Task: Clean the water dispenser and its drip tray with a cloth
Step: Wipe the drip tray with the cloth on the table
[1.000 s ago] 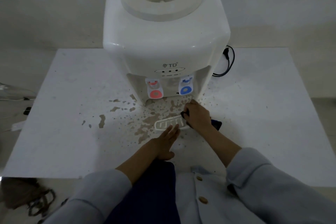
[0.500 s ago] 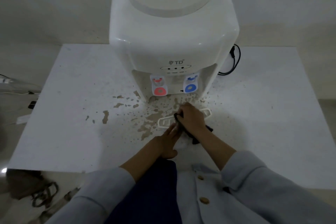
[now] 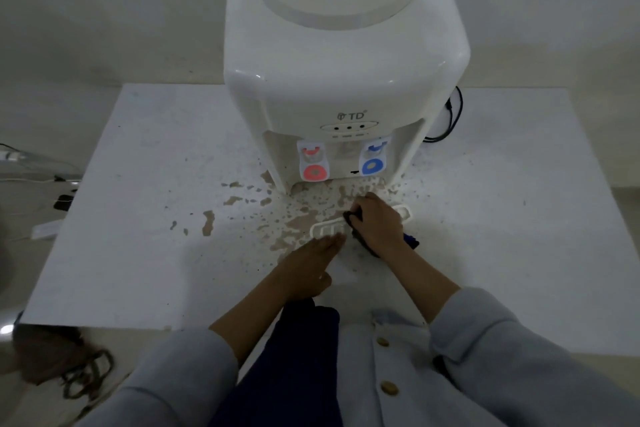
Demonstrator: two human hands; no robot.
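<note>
Drip tray (image 3: 325, 229) on stained white board (image 3: 145, 218) (floor-level); right hand (image 3: 377, 222) clenches cloth (image 3: 410, 240), left hand (image 3: 311, 258) flat.

A white water dispenser (image 3: 346, 80) stands upright at top centre, with red and blue taps. Its white slotted drip tray (image 3: 327, 229) lies flat below it, mid-frame, a dark cloth (image 3: 360, 236) bunched on it.

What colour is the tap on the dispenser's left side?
Red tap, seen in the head view; the other tap is blue.
</note>
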